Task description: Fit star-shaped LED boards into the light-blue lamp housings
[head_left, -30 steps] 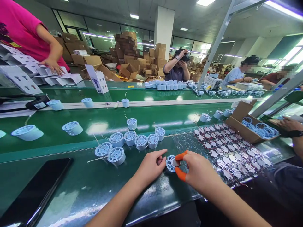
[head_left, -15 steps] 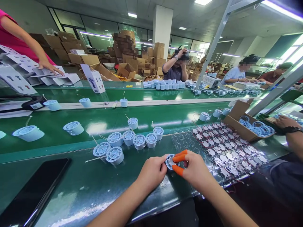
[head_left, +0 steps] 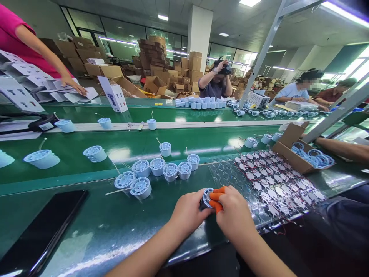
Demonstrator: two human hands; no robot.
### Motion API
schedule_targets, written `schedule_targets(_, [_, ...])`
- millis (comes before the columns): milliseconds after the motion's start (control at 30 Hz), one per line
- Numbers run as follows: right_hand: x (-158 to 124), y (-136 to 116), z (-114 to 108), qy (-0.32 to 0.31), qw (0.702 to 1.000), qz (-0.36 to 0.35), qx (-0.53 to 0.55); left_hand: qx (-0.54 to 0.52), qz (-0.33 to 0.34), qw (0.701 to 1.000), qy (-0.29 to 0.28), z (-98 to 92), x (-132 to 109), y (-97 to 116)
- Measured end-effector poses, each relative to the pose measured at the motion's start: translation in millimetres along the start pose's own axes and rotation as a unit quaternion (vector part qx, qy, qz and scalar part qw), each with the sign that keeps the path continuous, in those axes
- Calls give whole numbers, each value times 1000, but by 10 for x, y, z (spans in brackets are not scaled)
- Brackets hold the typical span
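Observation:
My left hand (head_left: 188,209) is closed around the side of a light-blue round plastic housing (head_left: 206,197), keeping it low over the bench with its open face up. My right hand (head_left: 234,209) wears orange finger cots. Its fingertips are bunched together inside the housing, on a small pale disc (head_left: 208,195) that they partly cover. Left of my hands stands a cluster of similar housings (head_left: 140,187), several with short pale wires sticking out. On the right, a clear plastic tray (head_left: 220,173) carries rows of white star-shaped boards (head_left: 276,175) with red and black wires.
A black phone (head_left: 43,231) lies at the left. More housings (head_left: 94,153) sit on the green conveyor belt (head_left: 196,138). A cardboard box (head_left: 296,157) of blue rings stands at the right, near a co-worker's arm (head_left: 343,147). Other people work across the line.
My right fingers have closed in tighter over the disc, and my left thumb has come round the housing's near side. Housings on the belt have shifted slightly right. The right-hand co-worker's arm has moved behind the box.

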State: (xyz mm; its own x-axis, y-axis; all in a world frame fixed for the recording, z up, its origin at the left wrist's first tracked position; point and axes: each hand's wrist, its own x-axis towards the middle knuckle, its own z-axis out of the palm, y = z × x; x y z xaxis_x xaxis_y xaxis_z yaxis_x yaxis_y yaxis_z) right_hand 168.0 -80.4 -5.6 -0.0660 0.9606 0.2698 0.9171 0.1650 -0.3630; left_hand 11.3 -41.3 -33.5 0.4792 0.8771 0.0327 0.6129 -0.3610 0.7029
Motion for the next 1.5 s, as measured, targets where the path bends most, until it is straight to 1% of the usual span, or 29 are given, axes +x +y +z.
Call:
schedule_targets(133, [-1, 59, 6, 5, 999, 24, 40, 13, 2, 1000, 14, -8, 4, 19])
schedule_targets(200, [-2, 135, -3, -5, 995, 18, 99, 16, 2, 1000, 20, -20, 0, 21])
schedule_targets(267, [4, 219, -9, -19, 982, 35, 185, 23, 2, 999, 31, -22, -3, 2])
schedule_targets(300, [11, 254, -6, -24, 969, 58, 239, 26, 6, 999, 43, -18, -3, -15])
schedule_targets(333, [20, 280, 3, -27, 950, 84, 299, 26, 18, 998, 62, -11, -4, -35])
schedule_targets(400, [43, 297, 34, -31, 893, 129, 430, 10, 69, 991, 111, 3, -7, -72])
schedule_targets(467, [67, 266, 64, -31, 829, 147, 539, -25, 142, 976, 163, 9, -12, -85])
schedule_targets(500, [76, 236, 71, -26, 806, 151, 572, -43, 174, 967, 182, 7, -16, -79])
schedule_targets(533, [82, 198, 70, -16, 791, 155, 592, -56, 197, 959, 196, 4, -21, -66])
schedule_targets(567, [84, 155, 64, -1, 783, 161, 602, -61, 211, 954, 206, -1, -27, -50])
schedule_targets(633, [78, 53, 46, 25, 770, 174, 613, -49, 225, 949, 216, -7, -41, -22])
schedule_targets(667, [74, -2, 42, 28, 761, 180, 623, -37, 228, 947, 221, -8, -48, -17])
schedule_targets(733, [74, -94, 55, 19, 731, 189, 655, -7, 237, 942, 238, -7, -58, -28])
schedule_targets(800, [108, -117, 76, -14, 705, 194, 682, 28, 242, 936, 254, -11, -55, -57])
schedule_targets(833, [142, -83, 75, -37, 707, 193, 680, 44, 239, 934, 263, -17, -48, -71])
schedule_targets(867, [190, -14, 58, -56, 731, 190, 653, 57, 231, 932, 272, -29, -41, -79])
schedule_targets(900, [252, 93, 21, -70, 787, 185, 584, 66, 217, 932, 281, -45, -34, -80])
schedule_targets(933, [328, 232, -37, -77, 851, 179, 488, 68, 199, 935, 285, -66, -29, -71])
schedule_targets(967, [418, 398, -111, -61, 921, 174, 343, 62, 179, 941, 280, -93, -29, -51])
schedule_targets(1000, [521, 579, -193, -28, 974, 169, 147, 51, 159, 950, 266, -125, -33, -21])
schedule_targets(1033, [635, 764, -274, -10, 980, 182, 73, 34, 141, 959, 243, -162, -43, 18])
schedule_targets(1100, [879, 1094, -400, 3, 981, 196, -7, -7, 118, 974, 192, -246, -73, 116])
schedule_targets(1133, [998, 1220, -432, -1, 980, 198, -36, -30, 115, 978, 172, -292, -92, 169])
schedule_targets(1200, [1202, 1381, -428, -19, 976, 197, -85, -74, 125, 979, 146, -387, -135, 267])
schedule_targets(1300, [1366, 1440, -297, -48, 970, 197, -135, -127, 167, 973, 97, -534, -211, 365])
schedule_targets(1433, [1376, 1434, -72, -59, 962, 201, -175, -153, 225, 962, 26, -713, -321, 422])
schedule_targets(1500, [1369, 1445, 14, -55, 961, 201, -182, -136, 236, 962, 12, -775, -320, 458])
